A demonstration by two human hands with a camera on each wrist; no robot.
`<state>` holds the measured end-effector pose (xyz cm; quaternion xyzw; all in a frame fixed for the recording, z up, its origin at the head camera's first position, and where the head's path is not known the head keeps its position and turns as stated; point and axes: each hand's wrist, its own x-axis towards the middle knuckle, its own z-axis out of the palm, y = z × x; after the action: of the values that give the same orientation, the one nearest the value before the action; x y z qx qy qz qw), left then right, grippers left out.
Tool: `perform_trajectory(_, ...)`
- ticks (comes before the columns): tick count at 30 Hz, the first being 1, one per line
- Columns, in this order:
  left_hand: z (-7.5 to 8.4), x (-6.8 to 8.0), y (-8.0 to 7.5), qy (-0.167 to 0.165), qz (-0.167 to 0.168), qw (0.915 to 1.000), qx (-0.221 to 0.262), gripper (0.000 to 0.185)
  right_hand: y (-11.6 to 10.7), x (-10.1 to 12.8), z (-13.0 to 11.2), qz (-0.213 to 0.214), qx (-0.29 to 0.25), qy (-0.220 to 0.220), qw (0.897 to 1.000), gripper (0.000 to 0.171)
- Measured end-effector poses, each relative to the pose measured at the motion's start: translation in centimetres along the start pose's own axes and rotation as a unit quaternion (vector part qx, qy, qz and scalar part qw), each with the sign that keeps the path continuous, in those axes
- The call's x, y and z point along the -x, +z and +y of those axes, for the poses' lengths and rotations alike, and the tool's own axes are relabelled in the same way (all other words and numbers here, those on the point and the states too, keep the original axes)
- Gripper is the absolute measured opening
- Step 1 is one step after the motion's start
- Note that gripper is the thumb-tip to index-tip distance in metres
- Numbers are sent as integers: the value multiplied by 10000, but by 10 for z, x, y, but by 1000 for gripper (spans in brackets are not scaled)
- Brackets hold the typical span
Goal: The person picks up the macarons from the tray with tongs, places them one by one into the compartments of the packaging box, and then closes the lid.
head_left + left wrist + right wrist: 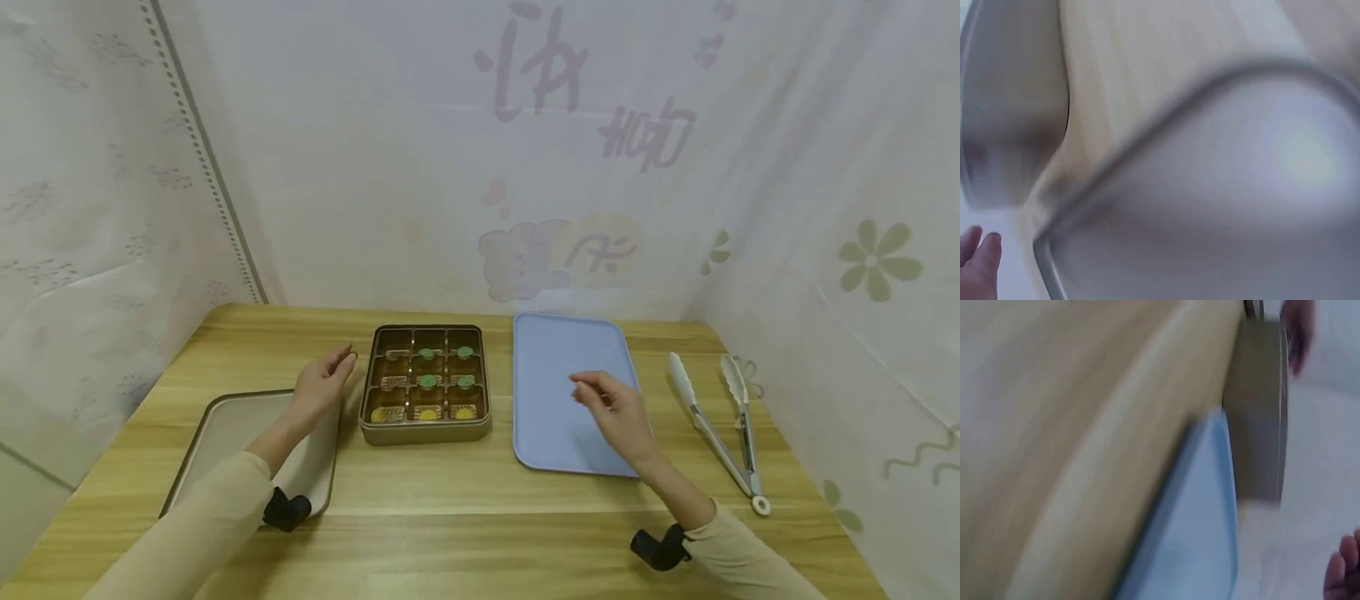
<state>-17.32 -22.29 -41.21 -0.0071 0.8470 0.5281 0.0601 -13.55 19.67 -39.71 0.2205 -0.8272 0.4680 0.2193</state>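
Observation:
A metal tin (425,431) with a brown divided insert stands at the table's middle. Green round pieces (427,382) lie in several compartments, and yellow pieces (427,414) in the front row. My left hand (322,385) hovers just left of the tin, fingers loosely bent and holding nothing visible. Under that forearm lies a pale, rimmed metal lid (234,425). Over the light blue tray (551,425), my right hand (617,414) hangs with thumb and fingers near each other and nothing seen between them. The right wrist view has the tin's side (1254,412) beyond the tray's corner (1210,487), blurred.
Tongs (746,450) with white tips lie spread at the right of the wooden table (465,542). Printed cloth (420,167) hangs behind and on both sides. A black wrist mount (285,508) sits on each forearm.

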Motion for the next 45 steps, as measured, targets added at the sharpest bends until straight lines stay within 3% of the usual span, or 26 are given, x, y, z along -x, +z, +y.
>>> perform_trajectory(2, -3, 8, -13, 79, -26, 9999, -93, 59, 25, 2, -12, -780, -482, 409, 9950, 17)
perform_trajectory(4, -10, 18, -29, 171, 17, 9995, -278, 60, 49, 3, -22, -1541, -984, 874, 9793, 23)
perform_trajectory(9, -39, 43, -68, 393, 449, 9980, -203, 61, 102, 6, -46, -2935, -2090, 1916, 9129, 36)
perform_trajectory(13, -62, 61, -95, 315, 869, 9955, -209, 60, 141, 9, -65, -3431, -2630, 2628, 8626, 41)
perform_trajectory(18, -80, 81, -119, -153, 1308, 9846, -1148, 57, 181, 12, -83, -3427, -2906, 3263, 8317, 44)
perform_trajectory(22, -90, 91, -132, -591, 993, 9805, -1588, 59, 207, 14, -93, -3201, -3079, 3656, 8180, 47)
perform_trajectory(26, -97, 92, -140, -1047, 432, 9847, -1324, 63, 228, 16, -103, -2982, -3301, 3858, 8082, 51)
perform_trajectory(29, -103, 91, -143, -1189, 100, 9880, -976, 65, 239, 17, -108, -2778, -3443, 3945, 8054, 54)
perform_trajectory(34, -107, 90, -142, -1194, -226, 9893, -805, 66, 251, 18, -113, -2397, -3498, 3993, 8129, 54)
perform_trajectory(40, -107, 89, -141, -1227, -189, 9911, -490, 63, 259, 19, -114, -2170, -3341, 3888, 8308, 52)
perform_trajectory(45, -106, 88, -138, -1285, -179, 9907, -421, 59, 264, 18, -113, -2048, -3306, 3930, 8333, 50)
